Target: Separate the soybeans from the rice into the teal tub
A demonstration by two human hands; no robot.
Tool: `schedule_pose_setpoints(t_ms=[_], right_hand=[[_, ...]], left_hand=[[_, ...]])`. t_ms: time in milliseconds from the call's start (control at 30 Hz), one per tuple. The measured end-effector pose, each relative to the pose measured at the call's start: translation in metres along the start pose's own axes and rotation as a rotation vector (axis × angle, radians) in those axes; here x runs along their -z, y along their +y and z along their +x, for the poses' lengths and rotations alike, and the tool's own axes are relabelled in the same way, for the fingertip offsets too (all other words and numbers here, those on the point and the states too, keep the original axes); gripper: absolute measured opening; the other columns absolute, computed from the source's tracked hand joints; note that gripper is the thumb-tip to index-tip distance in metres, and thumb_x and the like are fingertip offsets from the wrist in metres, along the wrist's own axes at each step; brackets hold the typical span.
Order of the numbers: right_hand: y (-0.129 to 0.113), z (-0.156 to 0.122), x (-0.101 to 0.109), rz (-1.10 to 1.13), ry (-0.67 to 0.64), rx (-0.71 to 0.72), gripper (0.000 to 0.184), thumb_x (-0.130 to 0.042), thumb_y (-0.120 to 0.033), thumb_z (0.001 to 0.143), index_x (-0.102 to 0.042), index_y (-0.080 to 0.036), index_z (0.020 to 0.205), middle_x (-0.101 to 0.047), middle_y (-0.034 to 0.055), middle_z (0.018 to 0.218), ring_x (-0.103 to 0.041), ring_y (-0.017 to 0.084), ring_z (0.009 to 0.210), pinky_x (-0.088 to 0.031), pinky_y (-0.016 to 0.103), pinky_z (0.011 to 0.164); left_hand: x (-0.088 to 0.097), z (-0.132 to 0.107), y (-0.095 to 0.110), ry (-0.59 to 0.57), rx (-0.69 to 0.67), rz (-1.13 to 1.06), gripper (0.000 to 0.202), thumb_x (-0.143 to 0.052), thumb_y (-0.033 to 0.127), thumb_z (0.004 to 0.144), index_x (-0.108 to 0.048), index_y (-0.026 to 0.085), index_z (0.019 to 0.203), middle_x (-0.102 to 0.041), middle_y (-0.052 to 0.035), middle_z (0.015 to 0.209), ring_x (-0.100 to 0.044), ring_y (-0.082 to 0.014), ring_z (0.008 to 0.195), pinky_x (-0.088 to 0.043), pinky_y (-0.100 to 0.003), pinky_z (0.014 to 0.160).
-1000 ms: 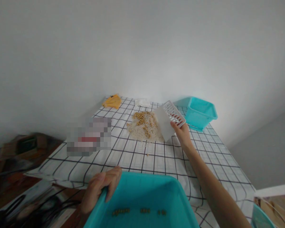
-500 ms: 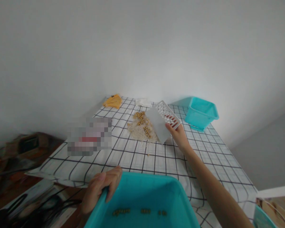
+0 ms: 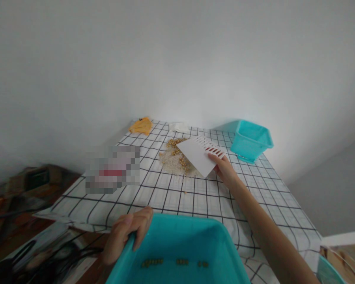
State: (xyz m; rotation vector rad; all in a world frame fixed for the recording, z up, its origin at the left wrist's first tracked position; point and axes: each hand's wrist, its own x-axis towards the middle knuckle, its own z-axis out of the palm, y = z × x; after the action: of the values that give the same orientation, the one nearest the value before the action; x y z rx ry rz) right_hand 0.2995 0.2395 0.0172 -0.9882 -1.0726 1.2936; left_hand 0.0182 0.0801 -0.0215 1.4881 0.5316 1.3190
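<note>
My left hand [image 3: 129,231] is closed over the left rim of a teal plastic bin [image 3: 183,218] at the bottom of the view. Small brownish-yellow bits in a row show low inside the bin; I cannot tell their kind. Out over the table, my right hand [image 3: 223,165] grips a white slotted plastic board [image 3: 193,155] by its near right edge, thumb on top. The board is tilted above a spread of pale grains [image 3: 170,162] mixed with yellow beans [image 3: 183,161], and covers their right side.
A smaller teal basket [image 3: 250,142] stands at the back right of the checked tablecloth [image 3: 165,195]. Toward the wall lie a yellow cloth [image 3: 141,126] and a white cloth [image 3: 178,127]. A blurred-out package [image 3: 114,169] is at left. Cables and boxes fill the floor at lower left.
The board in my right hand has tipped flatter, its far slotted end dropping and its plain end shifting slightly left over the beans. My left hand stays on the bin.
</note>
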Motion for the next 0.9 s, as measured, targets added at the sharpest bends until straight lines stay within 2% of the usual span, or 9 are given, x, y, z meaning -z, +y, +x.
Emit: schedule_pose_setpoints(t_ms=[233,367,567,700,900], right_hand=[[0.002,0.003,0.006,-0.023,0.030,-0.087,0.027,-0.075,-0.028,0.077,-0.071,-0.022,0.102,-0.077,0.0076,0.116,-0.074,0.026,0.099,-0.062,0.034,0.077],[-0.001,0.007,0.013,-0.034,0.031,-0.097,0.027,-0.075,-0.024,0.073,-0.072,-0.020,0.099,-0.079,0.0085,0.109,-0.074,0.026,0.091,-0.062,0.033,0.070],[-0.007,0.007,0.019,-0.024,0.124,-0.109,0.029,-0.077,-0.021,0.065,-0.072,-0.020,0.094,-0.079,0.0074,0.102,-0.073,0.023,0.083,-0.059,0.030,0.063],[-0.017,0.002,0.021,0.000,0.133,-0.043,0.037,-0.081,-0.027,0.063,-0.072,-0.022,0.099,-0.079,0.0046,0.101,-0.072,0.023,0.085,-0.057,0.029,0.063],[-0.031,-0.001,0.022,-0.023,0.095,0.101,0.040,-0.086,-0.040,0.064,-0.073,-0.024,0.098,-0.078,0.0033,0.103,-0.071,0.023,0.090,-0.056,0.030,0.072]], left_hand=[[0.000,-0.001,0.001,0.001,-0.007,0.015,0.062,-0.018,0.038,0.109,-0.044,0.020,0.055,-0.041,0.0002,0.052,-0.038,-0.0187,0.056,-0.034,-0.036,0.067],[0.002,-0.002,0.001,-0.016,0.004,0.031,0.062,-0.017,0.039,0.109,-0.045,0.021,0.056,-0.044,-0.0003,0.053,-0.041,-0.0194,0.058,-0.037,-0.037,0.069],[0.006,-0.002,0.000,-0.046,0.021,0.040,0.063,-0.018,0.040,0.109,-0.046,0.021,0.055,-0.045,-0.0006,0.053,-0.041,-0.0194,0.057,-0.037,-0.037,0.069],[0.005,-0.001,0.000,-0.021,0.008,0.022,0.064,-0.019,0.042,0.109,-0.046,0.021,0.055,-0.043,-0.0003,0.052,-0.040,-0.0191,0.056,-0.035,-0.036,0.066],[0.002,0.000,-0.001,-0.013,0.024,0.022,0.063,-0.020,0.042,0.108,-0.045,0.020,0.055,-0.042,-0.0004,0.051,-0.040,-0.0190,0.057,-0.035,-0.037,0.067]])
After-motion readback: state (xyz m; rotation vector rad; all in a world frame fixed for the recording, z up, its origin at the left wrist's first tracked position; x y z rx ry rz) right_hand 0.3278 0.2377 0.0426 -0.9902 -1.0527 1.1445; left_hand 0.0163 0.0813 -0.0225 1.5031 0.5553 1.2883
